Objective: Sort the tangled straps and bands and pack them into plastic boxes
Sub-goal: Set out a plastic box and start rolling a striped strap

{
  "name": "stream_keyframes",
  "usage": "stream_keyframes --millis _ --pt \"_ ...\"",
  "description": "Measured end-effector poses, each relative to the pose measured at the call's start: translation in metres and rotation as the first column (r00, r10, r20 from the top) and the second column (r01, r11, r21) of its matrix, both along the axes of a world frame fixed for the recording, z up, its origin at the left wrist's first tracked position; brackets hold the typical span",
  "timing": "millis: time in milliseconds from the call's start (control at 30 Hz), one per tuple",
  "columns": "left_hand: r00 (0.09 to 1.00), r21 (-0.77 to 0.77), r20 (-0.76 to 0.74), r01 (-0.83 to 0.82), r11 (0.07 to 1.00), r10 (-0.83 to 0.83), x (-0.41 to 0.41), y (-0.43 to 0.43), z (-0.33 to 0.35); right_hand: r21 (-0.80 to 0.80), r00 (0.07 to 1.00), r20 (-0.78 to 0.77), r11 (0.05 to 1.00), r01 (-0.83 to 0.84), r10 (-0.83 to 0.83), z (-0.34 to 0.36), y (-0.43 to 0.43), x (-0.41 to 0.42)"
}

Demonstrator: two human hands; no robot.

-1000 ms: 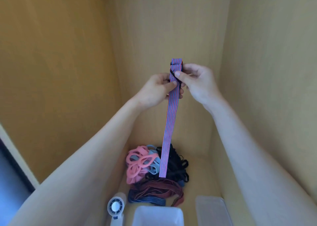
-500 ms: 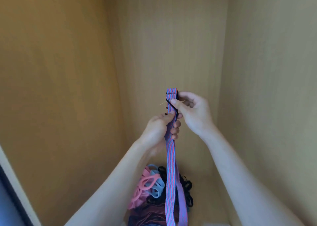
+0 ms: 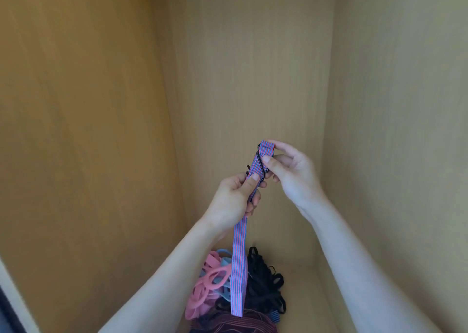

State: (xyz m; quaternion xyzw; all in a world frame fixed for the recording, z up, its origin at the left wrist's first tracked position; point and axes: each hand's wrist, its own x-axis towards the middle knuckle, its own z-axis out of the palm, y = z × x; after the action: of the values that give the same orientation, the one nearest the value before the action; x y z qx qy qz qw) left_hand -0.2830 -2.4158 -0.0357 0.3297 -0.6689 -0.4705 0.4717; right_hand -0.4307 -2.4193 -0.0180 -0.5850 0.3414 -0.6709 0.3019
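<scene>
I face into a wood-lined recess. Behind my left hand and right hand rises the back panel, pale wood with fine upright grain. Left of my left hand, the left side panel shows a warmer orange-brown, darkest near its top. Right of my right hand, the right side panel looks paler and greyer. Below my right hand lies the floor, the same wood. Far down-left of my left hand runs a pale front edge, a dark strip beyond it.

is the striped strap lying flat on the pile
No, the left hand and right hand hold the striped strap up so it hangs.
</scene>
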Motion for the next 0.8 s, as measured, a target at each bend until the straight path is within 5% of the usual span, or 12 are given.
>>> stream_keyframes --millis 533,700,800 --pt "0.994 0.04 0.086 -0.072 0.997 0.068 -0.008 0.0 -0.004 -0.131 0.975 -0.096 0.974 0.187 -0.2 0.003 0.006 -0.001" --pt "0.988 0.162 -0.13 0.099 0.982 -0.078 -0.009 0.005 -0.008 -0.19 0.966 -0.076 0.955 0.227 -0.245 0.0 0.012 0.001" --pt "0.99 0.175 -0.141 0.02 0.984 0.005 -0.013 0.007 -0.009 -0.261 0.945 -0.109 0.926 0.272 -0.308 -0.006 0.022 0.007"
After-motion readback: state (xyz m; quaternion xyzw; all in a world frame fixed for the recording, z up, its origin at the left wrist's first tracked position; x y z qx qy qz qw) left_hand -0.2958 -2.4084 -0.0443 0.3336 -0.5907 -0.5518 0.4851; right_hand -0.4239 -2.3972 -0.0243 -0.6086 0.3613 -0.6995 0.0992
